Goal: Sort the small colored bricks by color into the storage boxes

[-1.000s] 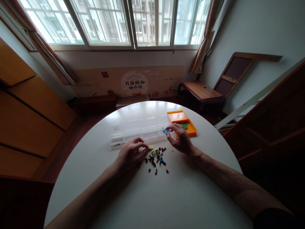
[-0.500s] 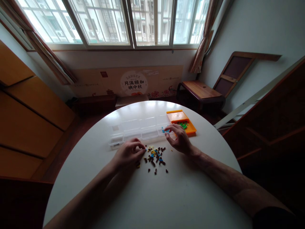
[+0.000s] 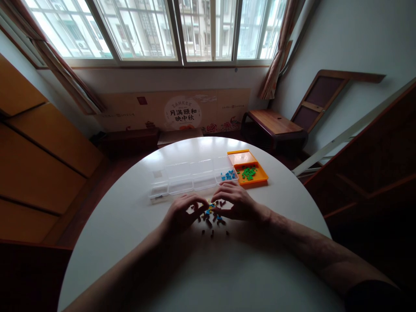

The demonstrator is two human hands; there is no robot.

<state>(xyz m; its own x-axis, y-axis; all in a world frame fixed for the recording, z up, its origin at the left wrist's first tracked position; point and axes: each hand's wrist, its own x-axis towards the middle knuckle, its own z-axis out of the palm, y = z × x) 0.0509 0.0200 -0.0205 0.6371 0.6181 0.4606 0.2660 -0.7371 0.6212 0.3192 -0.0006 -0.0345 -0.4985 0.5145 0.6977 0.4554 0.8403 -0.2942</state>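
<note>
A small pile of tiny bricks [image 3: 212, 216], brown, blue and yellow, lies on the round white table [image 3: 201, 268]. My left hand [image 3: 182, 213] hovers at the pile's left edge with fingers curled over the pieces. My right hand [image 3: 235, 203] rests at the pile's right side, fingers bent in a pinch at the bricks. What either hand grips is too small to see. Behind the pile stands a clear compartment box [image 3: 182, 178] with blue bricks [image 3: 228, 175] in its rightmost cell. An orange tray [image 3: 256, 180] holds green bricks [image 3: 248, 173].
A wooden bench [image 3: 274, 123] and a leaning frame [image 3: 325, 97] stand beyond the table at the right. Wooden cabinets [image 3: 39, 160] line the left. Windows and a printed board run along the far wall. A slanted rail is at the right.
My right hand has come back from the clear box to the pile, uncovering the blue and green bricks. My left hand has shifted slightly right over the pile.
</note>
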